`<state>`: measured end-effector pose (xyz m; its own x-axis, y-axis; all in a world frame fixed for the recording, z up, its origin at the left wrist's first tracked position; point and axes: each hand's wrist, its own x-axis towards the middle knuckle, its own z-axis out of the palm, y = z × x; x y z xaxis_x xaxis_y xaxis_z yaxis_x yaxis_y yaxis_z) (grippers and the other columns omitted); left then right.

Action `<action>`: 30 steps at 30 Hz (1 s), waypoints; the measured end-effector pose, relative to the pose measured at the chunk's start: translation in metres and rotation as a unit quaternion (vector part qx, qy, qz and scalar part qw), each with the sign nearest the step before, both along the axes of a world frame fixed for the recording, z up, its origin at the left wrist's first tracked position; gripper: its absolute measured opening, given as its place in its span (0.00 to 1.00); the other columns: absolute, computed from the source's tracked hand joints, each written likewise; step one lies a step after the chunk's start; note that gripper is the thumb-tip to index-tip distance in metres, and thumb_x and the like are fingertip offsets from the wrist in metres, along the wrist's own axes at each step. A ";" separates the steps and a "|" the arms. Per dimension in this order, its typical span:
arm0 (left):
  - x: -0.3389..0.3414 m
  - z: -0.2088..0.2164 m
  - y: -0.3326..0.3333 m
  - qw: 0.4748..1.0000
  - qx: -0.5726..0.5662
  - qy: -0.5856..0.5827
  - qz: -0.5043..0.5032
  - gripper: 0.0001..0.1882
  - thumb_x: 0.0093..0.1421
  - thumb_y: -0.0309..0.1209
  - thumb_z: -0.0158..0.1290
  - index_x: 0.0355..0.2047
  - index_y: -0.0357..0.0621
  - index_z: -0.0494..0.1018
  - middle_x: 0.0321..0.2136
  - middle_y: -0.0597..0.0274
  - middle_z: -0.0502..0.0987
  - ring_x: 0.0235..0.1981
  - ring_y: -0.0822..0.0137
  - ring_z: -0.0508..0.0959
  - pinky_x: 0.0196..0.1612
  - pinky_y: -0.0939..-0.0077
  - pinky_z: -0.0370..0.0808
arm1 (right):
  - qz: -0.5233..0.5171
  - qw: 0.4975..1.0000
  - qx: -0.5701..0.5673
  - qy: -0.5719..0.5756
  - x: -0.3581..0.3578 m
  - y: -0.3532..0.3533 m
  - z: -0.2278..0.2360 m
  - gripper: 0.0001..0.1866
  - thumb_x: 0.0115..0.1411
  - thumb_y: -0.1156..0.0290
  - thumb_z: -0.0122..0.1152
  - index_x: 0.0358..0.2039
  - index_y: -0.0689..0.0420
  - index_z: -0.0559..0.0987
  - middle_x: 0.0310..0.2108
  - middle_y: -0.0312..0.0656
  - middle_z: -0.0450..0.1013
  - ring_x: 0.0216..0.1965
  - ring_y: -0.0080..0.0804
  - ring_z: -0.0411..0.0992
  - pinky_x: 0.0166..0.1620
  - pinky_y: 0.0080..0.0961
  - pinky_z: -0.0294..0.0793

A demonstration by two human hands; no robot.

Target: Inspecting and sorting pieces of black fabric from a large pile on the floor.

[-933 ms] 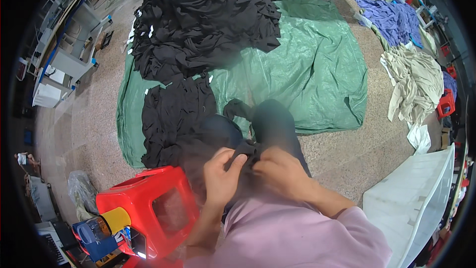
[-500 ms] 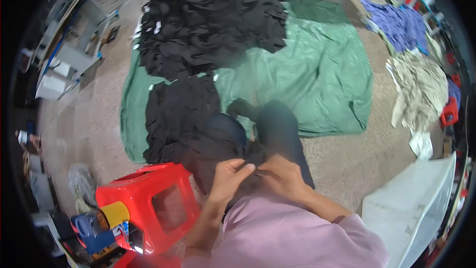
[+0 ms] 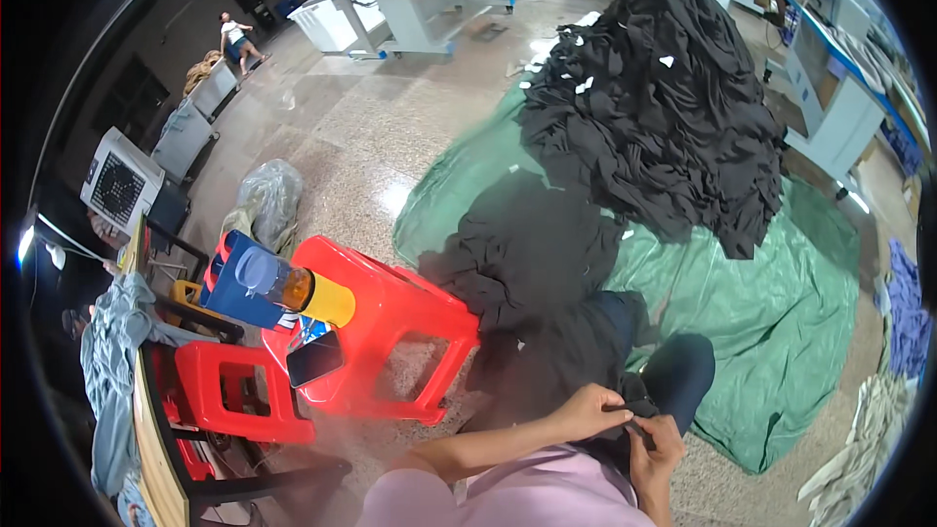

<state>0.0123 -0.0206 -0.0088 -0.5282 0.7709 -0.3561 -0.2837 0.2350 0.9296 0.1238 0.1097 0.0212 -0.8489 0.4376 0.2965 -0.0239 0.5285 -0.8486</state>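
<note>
In my lap lies a piece of black cloth (image 3: 561, 356), its folds draped over my thighs. My left hand (image 3: 591, 412) pinches a dark edge of it between thumb and fingers. Close by on the right, my right hand (image 3: 659, 444) grips the same cloth, and the bit between both hands is bunched up small. The exact part held is hidden by my fingers. A lower heap of black cloth (image 3: 532, 239) lies just beyond my knees, and a big pile of black garments (image 3: 664, 107) with white tags rises behind it.
A green sheet (image 3: 742, 322) lies under the piles. At my left a red stool (image 3: 381, 283) carries a phone (image 3: 314, 359) and a bottle (image 3: 275, 275) with amber liquid. Behind it are another red stool (image 3: 234, 385) and a clear plastic bag (image 3: 270, 197). A person (image 3: 236, 37) is far off.
The view has swung left, so the stool and far room show more and the piles sit further right. Both hands keep hold of the black cloth.
</note>
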 end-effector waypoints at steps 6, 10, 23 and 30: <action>0.010 -0.004 -0.001 0.971 0.081 0.225 0.016 0.11 0.61 0.30 0.54 0.30 0.31 0.74 0.23 0.55 0.71 0.22 0.63 0.72 0.26 0.71 0.66 | 0.015 0.999 -0.022 -0.021 0.002 0.006 0.000 0.07 0.44 0.84 0.64 0.26 0.63 0.78 0.23 0.44 0.71 0.24 0.33 0.70 0.28 0.24 0.65; 0.009 0.000 -0.003 0.966 0.083 0.246 0.001 0.12 0.60 0.32 0.55 0.31 0.32 0.75 0.23 0.55 0.71 0.24 0.62 0.74 0.28 0.71 0.68 | 0.022 0.999 -0.040 -0.017 0.003 0.010 -0.006 0.07 0.44 0.84 0.64 0.26 0.63 0.77 0.22 0.44 0.70 0.24 0.33 0.69 0.29 0.24 0.65; 0.034 -0.002 0.009 0.980 0.117 0.094 0.131 0.09 0.62 0.29 0.53 0.30 0.33 0.72 0.22 0.68 0.69 0.24 0.77 0.68 0.28 0.81 0.65 | -0.068 0.855 -0.491 -0.150 0.010 0.005 -0.024 0.09 0.61 0.70 0.57 0.39 0.62 0.76 0.31 0.38 0.74 0.33 0.28 0.72 0.38 0.22 0.71; 0.026 -0.001 0.010 0.972 0.108 0.170 0.118 0.08 0.60 0.25 0.54 0.31 0.30 0.70 0.23 0.57 0.68 0.25 0.68 0.70 0.30 0.77 0.67 | -0.052 0.810 -0.570 -0.129 0.005 0.003 -0.019 0.06 0.58 0.75 0.61 0.36 0.61 0.77 0.31 0.37 0.74 0.32 0.26 0.71 0.37 0.21 0.71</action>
